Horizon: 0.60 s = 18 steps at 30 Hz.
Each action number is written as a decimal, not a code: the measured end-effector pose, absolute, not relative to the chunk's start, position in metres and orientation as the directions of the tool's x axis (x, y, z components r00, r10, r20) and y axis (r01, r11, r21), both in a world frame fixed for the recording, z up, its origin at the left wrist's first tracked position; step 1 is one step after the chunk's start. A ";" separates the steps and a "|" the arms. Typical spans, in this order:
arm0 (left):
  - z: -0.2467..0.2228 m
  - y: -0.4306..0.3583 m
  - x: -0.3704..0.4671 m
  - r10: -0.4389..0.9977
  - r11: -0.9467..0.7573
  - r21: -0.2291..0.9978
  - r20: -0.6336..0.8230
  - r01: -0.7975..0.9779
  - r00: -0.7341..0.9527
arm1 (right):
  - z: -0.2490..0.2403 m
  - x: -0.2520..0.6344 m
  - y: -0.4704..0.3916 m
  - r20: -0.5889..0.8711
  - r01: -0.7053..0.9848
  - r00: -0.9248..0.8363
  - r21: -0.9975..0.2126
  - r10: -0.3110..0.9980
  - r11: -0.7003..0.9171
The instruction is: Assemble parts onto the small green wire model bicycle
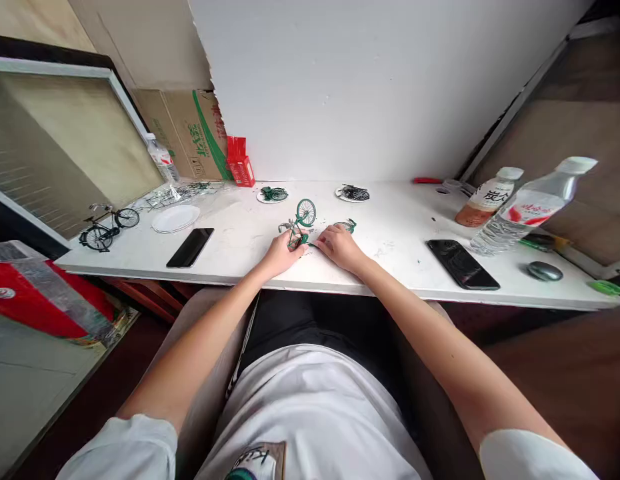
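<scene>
Near the front edge of the white table, my left hand [281,255] is closed on a small green model bicycle [306,213], whose spoked wheel sticks up above the fingers. Just to its right, my right hand [340,247] is closed, its fingertips pinching a thin dark green piece [311,245] that reaches toward the model. Another green wheel part [348,226] lies right behind my right hand, partly hidden by it. Beyond the hands, one plate holds green parts [274,193] and another holds black parts [355,193].
On the table's left are a finished black model bicycle [107,227], a white plate [175,219], a phone [191,247] and a bottle [163,160]. At the right are another phone [463,264], two bottles [533,203] and a mouse [545,271]. A red box [241,163] stands behind.
</scene>
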<state>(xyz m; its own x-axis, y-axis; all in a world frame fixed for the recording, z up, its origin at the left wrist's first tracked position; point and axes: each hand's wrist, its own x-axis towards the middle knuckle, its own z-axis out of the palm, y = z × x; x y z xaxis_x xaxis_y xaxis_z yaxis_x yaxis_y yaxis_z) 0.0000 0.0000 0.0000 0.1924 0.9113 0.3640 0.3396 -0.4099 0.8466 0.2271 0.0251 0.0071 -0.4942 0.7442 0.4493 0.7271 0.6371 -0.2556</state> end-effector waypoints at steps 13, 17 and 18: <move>-0.001 0.000 0.002 0.907 -0.418 0.856 0.371 0.304 0.200 | 0.010 0.229 0.026 0.447 0.795 -0.363 -0.309 0.818 0.522; 0.001 0.000 0.003 0.912 -0.406 0.865 0.360 0.296 0.198 | 0.014 0.228 0.024 0.454 0.786 -0.331 -0.352 0.827 0.508; 0.000 0.000 0.003 0.913 -0.402 0.867 0.356 0.295 0.198 | 0.014 0.228 0.024 0.459 0.782 -0.326 -0.360 0.827 0.508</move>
<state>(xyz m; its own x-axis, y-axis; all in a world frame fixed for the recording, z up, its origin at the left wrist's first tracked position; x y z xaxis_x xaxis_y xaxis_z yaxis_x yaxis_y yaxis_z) 0.0027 -0.0003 0.0001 0.1983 0.9133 0.3556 0.2948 -0.4016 0.8671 0.2278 0.0239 0.0141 -0.3257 0.8266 0.4591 0.7821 0.5084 -0.3604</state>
